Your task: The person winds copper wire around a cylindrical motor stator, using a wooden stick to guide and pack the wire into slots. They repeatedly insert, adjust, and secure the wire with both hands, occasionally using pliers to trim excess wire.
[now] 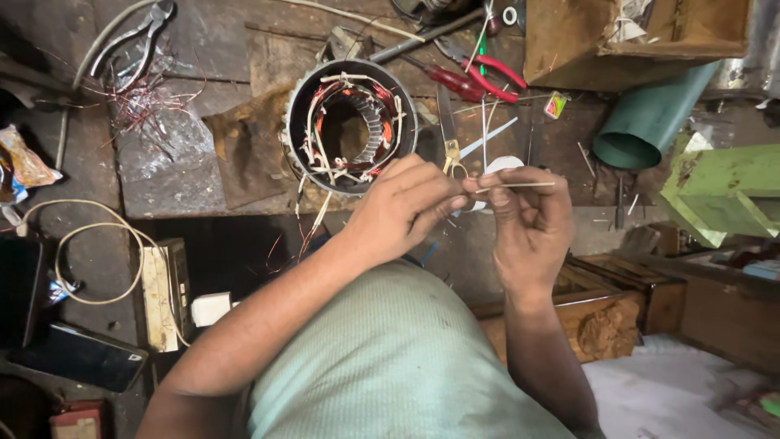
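My left hand (402, 210) and my right hand (528, 215) meet in front of my chest and pinch a thin pale strip (520, 186) between their fingertips. The strip sticks out to the right past my right fingers. Just behind my left hand stands a round motor stator (351, 123) with copper windings, white sleeves and loose wire ends. Scissors (449, 130) with yellowish handles lie on the bench right behind my fingers.
Red-handled pliers (479, 77) lie at the back. A green tube (650, 118) and a green metal box (723, 191) sit right. A wooden box (634, 36) is behind them. Left are metal pliers (134, 36), copper scraps (146, 102), a white cable (89, 252), a phone (77, 356).
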Tool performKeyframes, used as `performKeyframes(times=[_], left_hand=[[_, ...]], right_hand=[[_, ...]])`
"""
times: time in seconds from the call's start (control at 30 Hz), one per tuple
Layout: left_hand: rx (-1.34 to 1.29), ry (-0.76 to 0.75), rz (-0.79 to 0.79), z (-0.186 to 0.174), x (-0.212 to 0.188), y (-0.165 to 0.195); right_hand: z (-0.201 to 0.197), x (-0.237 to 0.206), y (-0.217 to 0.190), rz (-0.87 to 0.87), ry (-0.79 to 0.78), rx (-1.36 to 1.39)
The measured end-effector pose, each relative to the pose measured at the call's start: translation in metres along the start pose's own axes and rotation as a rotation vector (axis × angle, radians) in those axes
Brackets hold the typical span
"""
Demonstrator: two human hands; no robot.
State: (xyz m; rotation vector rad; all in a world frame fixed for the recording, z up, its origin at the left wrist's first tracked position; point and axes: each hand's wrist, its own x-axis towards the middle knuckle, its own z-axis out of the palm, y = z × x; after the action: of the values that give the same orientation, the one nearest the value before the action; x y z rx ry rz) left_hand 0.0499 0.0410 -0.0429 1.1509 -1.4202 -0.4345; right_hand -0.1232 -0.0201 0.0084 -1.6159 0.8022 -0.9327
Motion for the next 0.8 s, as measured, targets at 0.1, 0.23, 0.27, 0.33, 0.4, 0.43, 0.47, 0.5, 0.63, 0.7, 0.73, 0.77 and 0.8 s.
performKeyframes(times=[0.1,0.23,0.27,0.33,0.4,0.43,0.47,0.5,0.63,0.7,0.73,0.77,0.8], left_hand=[[-0.006,0.003,0.014,0.0001,-0.0013,-0.0019],[-0.020,0.008,0.022,0.0008,-0.0019,-0.0024],[-0.025,0.009,0.019,0.0009,-0.0017,-0.0022],[-0.035,0.012,0.014,0.0009,-0.0012,-0.0016],[-0.013,0.009,0.017,0.0005,-0.0004,-0.0012],[-0.001,0.007,0.018,0.0002,0.0000,-0.0011],[-0.008,0.007,0.022,-0.0001,0.0003,-0.0011],[-0.015,0.008,0.025,-0.0004,0.0006,-0.0013],[-0.027,0.006,0.023,-0.0006,0.0006,-0.0018],[-0.032,0.006,0.018,-0.0002,0.0006,-0.0022],[-0.035,0.007,0.018,0.0000,0.0008,-0.0025],[-0.032,0.007,0.019,0.0003,0.0011,-0.0027],[-0.030,0.007,0.020,0.0004,0.0013,-0.0030]], right_hand=[[-0.0008,-0.0020,0.0019,0.000,-0.005,0.033],[-0.0026,-0.0037,0.0023,-0.019,-0.017,-0.051],[-0.0027,-0.0039,0.0022,-0.023,-0.017,-0.066],[-0.0024,-0.0044,0.0021,-0.028,-0.013,-0.075],[-0.0021,-0.0048,0.0021,-0.031,-0.006,-0.067],[-0.0021,-0.0050,0.0022,-0.031,-0.003,-0.074],[-0.0021,-0.0050,0.0025,-0.033,-0.002,-0.080],[-0.0022,-0.0050,0.0029,-0.033,-0.001,-0.085],[-0.0029,-0.0040,0.0058,-0.037,-0.009,-0.013],[-0.0034,-0.0032,0.0070,-0.016,-0.005,0.016],[-0.0037,-0.0029,0.0075,-0.020,-0.007,0.008],[-0.0039,-0.0027,0.0077,-0.025,-0.008,0.000],[-0.0040,-0.0025,0.0078,-0.028,-0.010,-0.007]])
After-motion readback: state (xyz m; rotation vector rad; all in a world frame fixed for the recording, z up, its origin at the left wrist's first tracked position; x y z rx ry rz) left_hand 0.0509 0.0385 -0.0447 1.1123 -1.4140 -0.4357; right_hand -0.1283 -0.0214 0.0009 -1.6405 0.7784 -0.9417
